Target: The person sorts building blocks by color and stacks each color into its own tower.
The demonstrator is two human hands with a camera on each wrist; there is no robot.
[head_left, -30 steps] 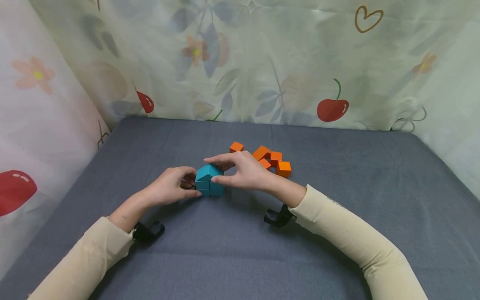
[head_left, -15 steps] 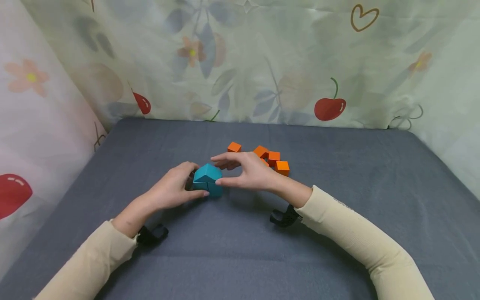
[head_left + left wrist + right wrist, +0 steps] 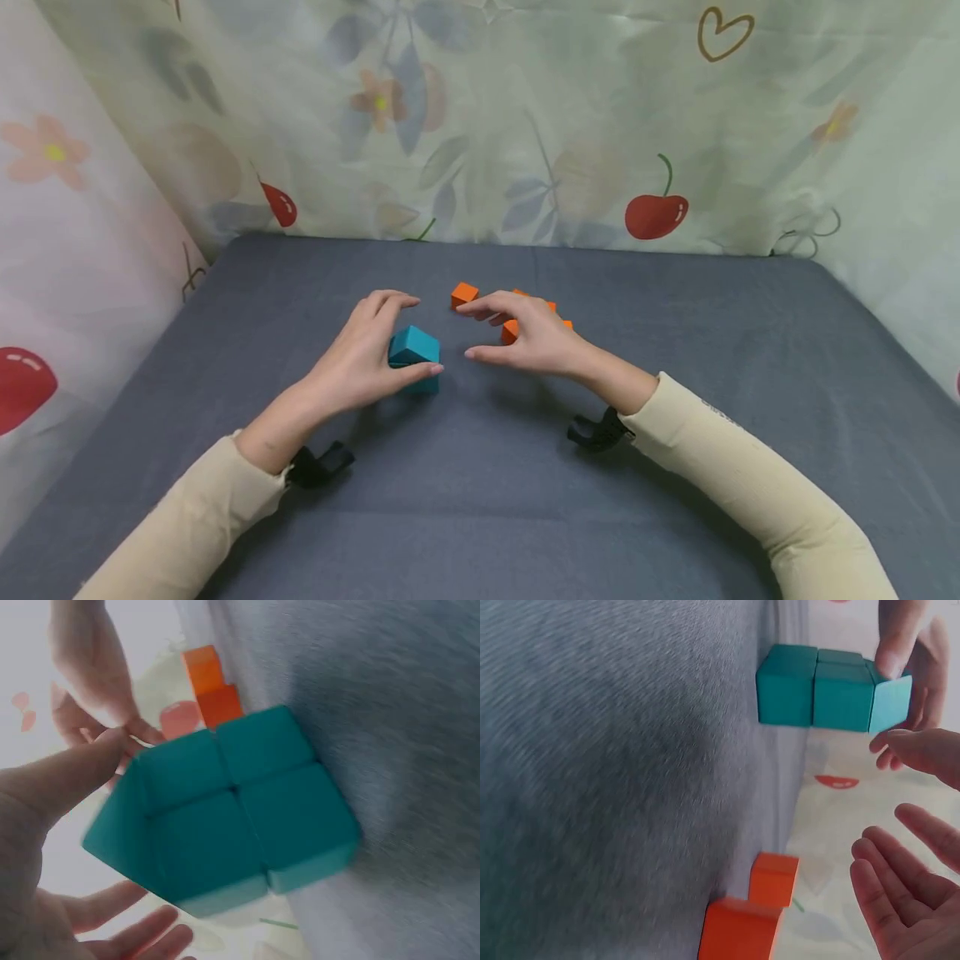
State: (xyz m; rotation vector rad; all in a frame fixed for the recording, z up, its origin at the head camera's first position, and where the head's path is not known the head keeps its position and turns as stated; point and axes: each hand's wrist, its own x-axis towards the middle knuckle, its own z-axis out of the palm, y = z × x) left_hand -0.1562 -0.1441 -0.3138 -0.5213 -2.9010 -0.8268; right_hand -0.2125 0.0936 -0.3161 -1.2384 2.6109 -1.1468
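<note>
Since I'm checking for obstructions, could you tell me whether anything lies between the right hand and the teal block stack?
Nothing visible does. Bare grey cloth separates the open right hand from the teal block stack, which the left hand grips. The orange cubes lie behind it.

A grey-blue cloth (image 3: 480,500) covers the flat work surface from the near edge to the back, its weave slightly fuzzy in the wrist views. A pale green curtain (image 3: 570,125) hangs behind it, creased and printed with faded leaves, small flowers, red cherries and an outlined heart near the top right. On the left a lighter, pinkish sheet (image 3: 67,250) with the same kind of print slants down to the cloth. The light is soft and even.
</note>
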